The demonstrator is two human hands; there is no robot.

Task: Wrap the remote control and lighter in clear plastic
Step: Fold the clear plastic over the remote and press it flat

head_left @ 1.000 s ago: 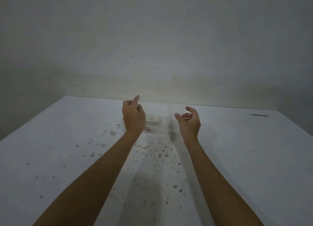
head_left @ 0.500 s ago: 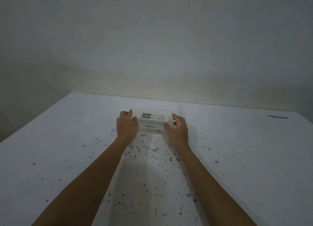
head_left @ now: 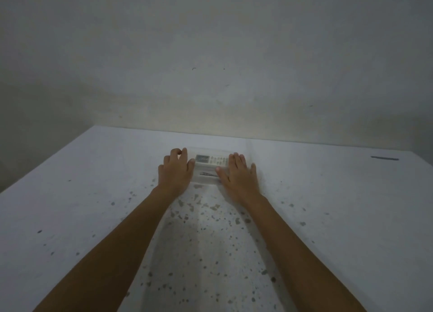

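A white remote control (head_left: 212,160) lies crosswise on the white table (head_left: 328,206), screen to the left, buttons to the right. Clear plastic (head_left: 206,180) covers it and reaches toward me. Under the plastic, just in front of the remote, lies a thin dark-edged item (head_left: 208,174); I cannot tell whether it is the lighter. My left hand (head_left: 174,171) rests on the left end of the bundle, fingers curled over its far edge. My right hand (head_left: 237,173) lies flat, fingers spread, on the right end.
The table is speckled with dark spots (head_left: 210,218) in front of the bundle. A thin dark strip (head_left: 384,158) lies near the far right corner. A bare grey wall (head_left: 210,66) rises right behind the table's back edge.
Both hands were raised above the table a second ago. They have come down onto the two ends of the plastic-covered remote and now press flat on it.
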